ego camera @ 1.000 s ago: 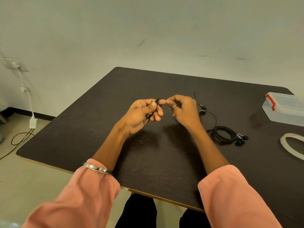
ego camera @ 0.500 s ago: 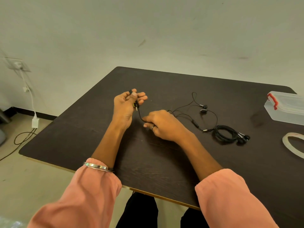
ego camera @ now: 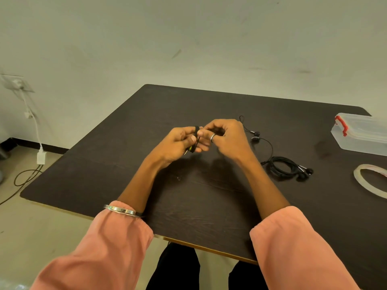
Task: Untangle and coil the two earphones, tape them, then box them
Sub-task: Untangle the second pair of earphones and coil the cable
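Above the middle of the dark table, my left hand grips a small coil of black earphone cable wound round its fingers, the plug end sticking out below. My right hand meets it from the right and pinches the same cable close to the coil. The cable's loose end runs behind my right hand to two earbuds lying on the table. A second black earphone lies coiled on the table to the right of my right forearm.
A clear plastic box with a red latch stands at the table's right edge. A roll of clear tape lies flat in front of it. A charger and cable hang from a wall socket at left, off the table.
My right hand rose from the table back up to my left hand, drawing in the cable. My left hand moved right to meet it.
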Demonstrator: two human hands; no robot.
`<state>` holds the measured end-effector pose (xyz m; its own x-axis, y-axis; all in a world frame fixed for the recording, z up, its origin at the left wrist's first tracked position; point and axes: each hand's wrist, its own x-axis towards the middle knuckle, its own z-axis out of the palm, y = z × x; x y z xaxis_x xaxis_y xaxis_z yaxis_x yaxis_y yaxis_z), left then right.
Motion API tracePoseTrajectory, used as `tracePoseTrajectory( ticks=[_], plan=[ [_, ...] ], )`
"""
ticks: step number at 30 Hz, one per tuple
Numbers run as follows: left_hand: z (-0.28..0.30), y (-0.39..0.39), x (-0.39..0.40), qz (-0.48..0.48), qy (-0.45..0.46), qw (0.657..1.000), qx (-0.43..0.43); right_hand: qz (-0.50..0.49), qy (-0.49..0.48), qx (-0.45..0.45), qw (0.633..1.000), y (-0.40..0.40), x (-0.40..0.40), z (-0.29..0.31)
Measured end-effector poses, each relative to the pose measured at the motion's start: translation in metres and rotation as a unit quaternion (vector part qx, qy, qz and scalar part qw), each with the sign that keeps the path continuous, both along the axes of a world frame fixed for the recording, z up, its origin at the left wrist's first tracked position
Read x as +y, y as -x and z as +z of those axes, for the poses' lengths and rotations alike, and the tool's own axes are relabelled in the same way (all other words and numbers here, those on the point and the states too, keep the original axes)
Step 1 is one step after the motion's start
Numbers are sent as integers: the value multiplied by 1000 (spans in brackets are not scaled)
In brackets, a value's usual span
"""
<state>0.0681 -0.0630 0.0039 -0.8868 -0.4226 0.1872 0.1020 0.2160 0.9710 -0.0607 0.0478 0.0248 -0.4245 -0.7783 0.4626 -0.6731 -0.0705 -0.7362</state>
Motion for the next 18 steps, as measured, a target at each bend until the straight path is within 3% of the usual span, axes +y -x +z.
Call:
tracePoseTrajectory(
  ticks=[4,10,14,18],
  plan=[
    [4,-4,6,-73,-17,997,-21,-7,33,-56,998,8,2,2],
    [6,-4,8,-100,-104,990,4,-63,75,-83,992,17,3,2],
    [6,-3,7,-77,-194,976,58,-65,39,-36,996,18,-2,-9],
    [7,-1,-1,-23,-269,953,138,-14,-47,94,994,9,-6,-18]
  ],
)
